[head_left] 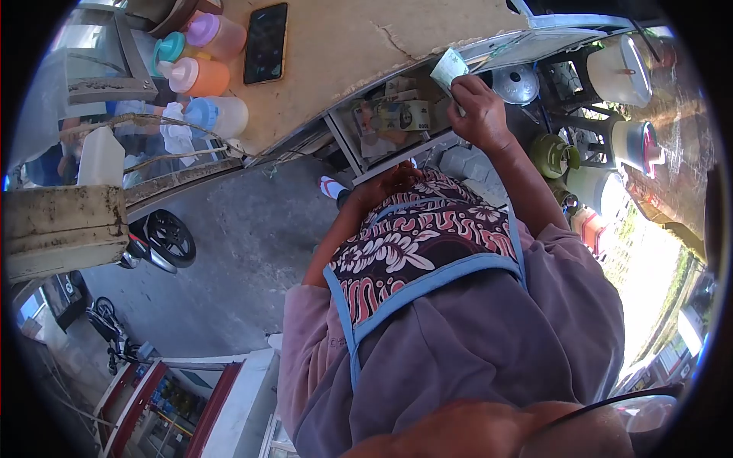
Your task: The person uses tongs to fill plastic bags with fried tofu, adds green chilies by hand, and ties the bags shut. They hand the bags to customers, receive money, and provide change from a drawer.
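My right hand (481, 114) is closed on a greenish banknote (450, 70), pinched at its lower end above the right side of an open drawer. Inside the drawer (343, 145) lie several banknotes (414, 116), some greenish grey and some yellowish. Low against the drawer's front edge is my left hand (393, 180), in shadow; its fingers are too dark and partly hidden to make out their grip. A patterned apron (427, 229) with blue trim lies just below that hand.
On the worn counter (343, 46) above the drawer rest a black phone (266, 43) and several squeeze bottles (200, 76). To the right are a metal pot lid (516, 84) and a green gas cylinder (551, 156). A motorcycle wheel (169, 238) shows at left.
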{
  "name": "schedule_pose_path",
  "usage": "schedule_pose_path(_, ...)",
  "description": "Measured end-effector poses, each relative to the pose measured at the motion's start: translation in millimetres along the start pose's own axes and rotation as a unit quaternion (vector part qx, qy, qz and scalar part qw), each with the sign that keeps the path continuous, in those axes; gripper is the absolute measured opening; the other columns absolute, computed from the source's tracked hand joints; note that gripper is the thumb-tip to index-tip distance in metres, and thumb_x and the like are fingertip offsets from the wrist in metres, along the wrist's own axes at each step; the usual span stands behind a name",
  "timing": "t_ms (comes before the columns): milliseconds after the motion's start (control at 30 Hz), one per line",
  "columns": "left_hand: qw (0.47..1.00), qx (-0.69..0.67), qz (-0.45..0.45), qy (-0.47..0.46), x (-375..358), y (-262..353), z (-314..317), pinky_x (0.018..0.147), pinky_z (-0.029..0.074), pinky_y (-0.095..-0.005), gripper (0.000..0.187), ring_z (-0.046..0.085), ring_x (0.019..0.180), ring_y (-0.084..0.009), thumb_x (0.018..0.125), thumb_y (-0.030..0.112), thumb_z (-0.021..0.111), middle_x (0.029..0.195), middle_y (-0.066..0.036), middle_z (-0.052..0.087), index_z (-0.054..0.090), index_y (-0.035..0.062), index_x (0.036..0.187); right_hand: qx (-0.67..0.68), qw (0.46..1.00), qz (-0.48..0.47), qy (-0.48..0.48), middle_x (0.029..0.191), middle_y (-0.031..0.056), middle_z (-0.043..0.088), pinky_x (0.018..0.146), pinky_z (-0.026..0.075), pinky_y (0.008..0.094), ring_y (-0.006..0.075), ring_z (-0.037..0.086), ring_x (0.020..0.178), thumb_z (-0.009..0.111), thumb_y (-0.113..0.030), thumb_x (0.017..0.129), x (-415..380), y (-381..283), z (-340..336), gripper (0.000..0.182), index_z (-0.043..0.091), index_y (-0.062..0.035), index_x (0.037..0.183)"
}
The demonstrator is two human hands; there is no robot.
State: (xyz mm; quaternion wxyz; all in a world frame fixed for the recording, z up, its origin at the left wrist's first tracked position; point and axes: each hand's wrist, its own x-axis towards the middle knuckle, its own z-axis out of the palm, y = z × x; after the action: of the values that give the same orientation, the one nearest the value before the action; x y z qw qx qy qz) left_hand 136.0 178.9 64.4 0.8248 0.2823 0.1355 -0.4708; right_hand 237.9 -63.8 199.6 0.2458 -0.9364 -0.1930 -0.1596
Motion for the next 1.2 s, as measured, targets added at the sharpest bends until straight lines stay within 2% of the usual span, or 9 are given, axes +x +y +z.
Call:
schedule_pose_path(133,0.996,0.080,0.002,-0.048,-5.6,4.3,6.5,0.097,0.040,-0.0293,0.053,0.051,0.114,-0.0167,0.094,0.055,0.040,0.123,-0.008,0.057,0.051,0.0099,0.120,-0.005,1.000,-0.016,-0.011,0.091,0.0072,0.061,0.066,0.053,0.0382,0.0275,0.062,0.085,0.064,-0.008,0.066,4.7,1.3,6.5,0.021,0.060,-0.0064,0.086)
schedule_pose_path(233,1.000,0.030,0.001,0.004,-4.4,4.2,12.2,0.092,0.043,-0.0327,0.058,0.057,0.103,-0.0218,0.083,0.053,0.063,0.110,-0.012,0.062,0.053,0.0076,0.118,-0.005,0.999,-0.017,-0.034,0.091,0.0084,0.060,0.066,0.053,0.0390,0.0283,0.062,0.085,0.064,-0.008,0.066,6.5,-0.6,7.0,0.021,0.060,-0.0059,0.086)
schedule_pose_path(300,0.997,0.070,0.000,-0.039,-4.6,3.8,4.8,0.096,0.040,-0.0308,0.053,0.052,0.112,-0.0187,0.091,0.054,0.048,0.120,-0.010,0.058,0.051,0.0093,0.119,-0.008,0.998,-0.016,-0.053,0.091,0.0097,0.060,0.067,0.053,0.0396,0.0298,0.062,0.085,0.063,-0.008,0.066,7.1,1.0,10.4,0.021,0.060,-0.0055,0.086)
schedule_pose_path(333,0.994,0.091,-0.001,-0.061,-3.3,3.4,1.2,0.098,0.039,-0.0298,0.051,0.050,0.116,-0.0171,0.095,0.054,0.040,0.124,-0.008,0.057,0.050,0.0101,0.120,-0.011,0.995,0.004,-0.099,0.094,0.0105,0.060,0.069,0.053,0.0399,0.0307,0.062,0.087,0.064,-0.007,0.065,7.3,4.1,14.2,0.023,0.061,-0.0050,0.088)
schedule_pose_path(500,0.997,0.061,0.005,-0.056,-0.6,-2.7,-4.9,0.099,0.040,-0.0332,0.055,0.052,0.115,-0.0207,0.087,0.050,0.058,0.121,-0.011,0.057,0.050,0.0077,0.121,-0.039,0.951,0.057,-0.302,0.100,0.0149,0.062,0.075,0.051,0.0429,0.0346,0.062,0.091,0.066,-0.012,0.070,3.7,30.5,55.2,0.025,0.064,-0.0034,0.093)
schedule_pose_path(600,0.997,0.055,0.008,-0.062,-0.1,-1.6,-4.1,0.100,0.040,-0.0348,0.059,0.052,0.115,-0.0223,0.083,0.050,0.064,0.120,-0.012,0.057,0.051,0.0066,0.122,0.018,0.865,0.109,-0.489,0.101,0.0186,0.063,0.077,0.050,0.0448,0.0366,0.062,0.091,0.065,-0.019,0.076,40.8,6.6,45.3,0.026,0.065,-0.0038,0.097)
schedule_pose_path(700,0.996,0.049,0.008,-0.069,-1.1,-2.6,-3.7,0.100,0.040,-0.0344,0.057,0.052,0.115,-0.0229,0.084,0.047,0.064,0.121,-0.013,0.057,0.051,0.0064,0.122,0.087,0.927,0.120,-0.344,0.105,0.0174,0.064,0.081,0.050,0.0453,0.0347,0.061,0.098,0.063,-0.028,0.080,43.2,7.7,81.4,0.029,0.065,-0.0076,0.101)
schedule_pose_path(900,0.994,0.035,0.022,-0.098,-3.7,-1.0,-0.9,0.098,0.041,-0.0295,0.043,0.053,0.114,-0.0193,0.091,0.036,0.059,0.125,-0.015,0.055,0.050,0.0054,0.120,-0.113,0.913,0.036,-0.390,0.111,0.0138,0.064,0.087,0.051,0.0424,0.0314,0.063,0.102,0.061,-0.018,0.081,42.9,-0.9,122.8,0.035,0.063,-0.0190,0.115)
schedule_pose_path(1200,0.996,0.049,0.010,-0.074,-0.1,-7.0,-8.4,0.098,0.040,-0.0279,0.044,0.054,0.111,-0.0164,0.092,0.041,0.055,0.125,-0.014,0.056,0.051,0.0062,0.119,-0.045,0.943,-0.160,-0.290,0.113,0.0118,0.064,0.086,0.052,0.0428,0.0318,0.062,0.104,0.054,-0.012,0.082,37.4,11.3,119.1,0.035,0.064,-0.0202,0.115)
